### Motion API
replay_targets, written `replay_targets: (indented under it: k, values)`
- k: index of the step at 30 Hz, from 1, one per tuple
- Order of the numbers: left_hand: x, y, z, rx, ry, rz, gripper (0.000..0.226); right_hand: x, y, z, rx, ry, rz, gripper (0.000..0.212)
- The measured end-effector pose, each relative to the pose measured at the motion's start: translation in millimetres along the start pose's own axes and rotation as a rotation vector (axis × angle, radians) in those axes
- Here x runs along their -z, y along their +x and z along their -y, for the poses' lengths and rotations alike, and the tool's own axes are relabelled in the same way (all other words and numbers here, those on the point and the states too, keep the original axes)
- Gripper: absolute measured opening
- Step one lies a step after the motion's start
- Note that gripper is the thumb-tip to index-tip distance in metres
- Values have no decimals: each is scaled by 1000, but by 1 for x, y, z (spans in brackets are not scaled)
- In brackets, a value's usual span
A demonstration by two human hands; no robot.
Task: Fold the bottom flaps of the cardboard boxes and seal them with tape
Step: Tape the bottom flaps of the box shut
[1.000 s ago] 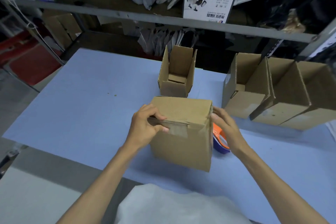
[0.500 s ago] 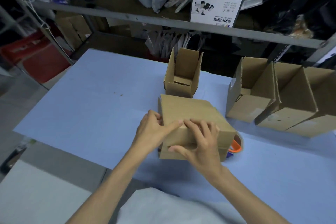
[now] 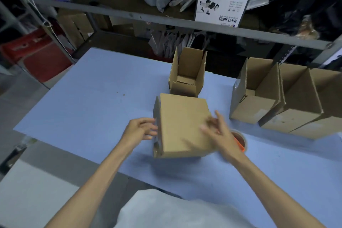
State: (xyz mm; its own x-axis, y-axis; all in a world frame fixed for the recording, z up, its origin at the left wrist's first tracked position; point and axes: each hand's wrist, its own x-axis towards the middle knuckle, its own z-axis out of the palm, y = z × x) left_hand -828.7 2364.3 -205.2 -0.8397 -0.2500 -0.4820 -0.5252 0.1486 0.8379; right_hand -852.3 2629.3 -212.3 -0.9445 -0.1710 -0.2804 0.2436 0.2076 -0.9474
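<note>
Head view: the cardboard box [image 3: 183, 124] is seen at the centre of the frame, laid on the blue table top [image 3: 92, 98] with a broad plain face turned up. Its long axis runs from the lower part of the frame toward the upper part, nearly straight. A narrow side on which flap edges show is turned to the left of the frame.

Bare table is left open to the left of the box and below it, as far as the table's near edge. Above the box, just beyond its far edge, a small open box [image 3: 187, 77] is stood with its flaps up. At the right of the frame a row of larger open boxes [image 3: 277, 102] is set close together, apart from the box at centre. An orange tape roll [image 3: 240, 140] is lying just right of the box, partly hidden by the right hand.

The left hand [image 3: 142, 129] is held at the box's left side, its fingers loosely extended and its fingertips laid against the flapped side; nothing is gripped. The right hand [image 3: 220, 133] is blurred over the box's right edge, its fingers spread wide; whether the cardboard is touched cannot be told. A white printed carton [image 3: 221, 8] is stood on the shelf at the upper right.
</note>
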Motion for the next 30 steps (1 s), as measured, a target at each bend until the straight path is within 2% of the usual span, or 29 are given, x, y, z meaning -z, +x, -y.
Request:
replay_targets:
  k: [1, 4, 7, 10, 14, 18, 20, 23, 25, 27, 28, 30]
  values:
    - [-11, 4, 6, -1, 96, 3, 21, -10, -3, -7, -4, -66, 89, 86]
    - [-31, 12, 21, -15, 316, -91, 42, -33, -6, -25, 110, -309, 157, 80]
    - [-33, 16, 39, -18, 382, -155, 48, -29, -5, -31, 161, -421, 26, 62]
    - [-31, 20, 48, -7, 384, -150, 40, -22, -1, -36, 115, -616, -125, 61]
    - [-30, 30, 46, 2, 507, -194, 33, -25, 0, -37, -70, -398, -65, 56]
    - [-21, 39, 36, -18, 588, -261, 34, -33, -7, -46, -83, -283, -77, 20]
    - [-22, 43, 33, -48, 597, -259, 35, -34, -8, -52, -73, -269, -43, 14]
    - [-24, 42, 34, -83, 584, -255, 35, -33, -5, -58, -93, -224, -49, 27]
    - [-23, 42, 36, -108, 555, -262, 34, -29, 1, -58, -72, -225, -109, 59]
    - [-20, 44, 35, -123, 529, -268, 33, -21, 11, -56, -27, -230, -98, 92]
    - [-20, 45, 35, -125, 526, -267, 33, -19, 16, -53, -35, -219, -65, 99]
    - [-21, 42, 35, -109, 560, -261, 32, -17, 24, -51, -120, -200, -17, 101]
